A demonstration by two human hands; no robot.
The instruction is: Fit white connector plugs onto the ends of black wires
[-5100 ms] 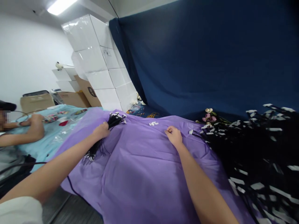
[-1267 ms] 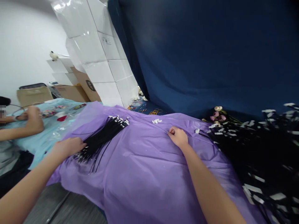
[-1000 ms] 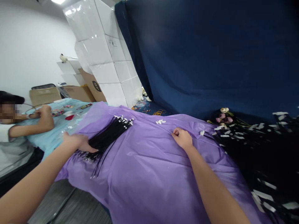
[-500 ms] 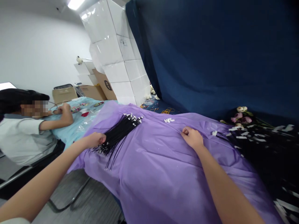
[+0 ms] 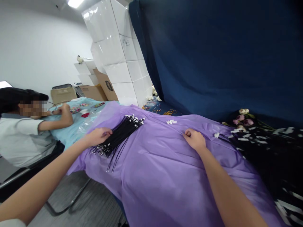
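My left hand [image 5: 98,137] is at the left edge of a bundle of thin black cords [image 5: 119,137] with white tips at the far end and small metallic ends nearer me. Its fingers are curled together, and whatever they may hold is hidden. On the purple cloth [image 5: 161,183] to the right rests my right hand [image 5: 195,139], thumb and fingers pinched closed; I cannot make out anything between them. A small pile of white pieces [image 5: 170,122] lies beyond and left of my right hand.
More black cords with white tags [image 5: 258,148] cover the right side, beside artificial flowers [image 5: 243,118]. White boxes [image 5: 120,69] are stacked behind the table, next to a dark blue curtain [image 5: 213,56]. At left, another person [image 5: 21,132] works over a light blue cloth [image 5: 68,130].
My left hand has shifted slightly up and right along the cord bundle. A thin cord that stuck out above it no longer shows. My right hand stays in place.
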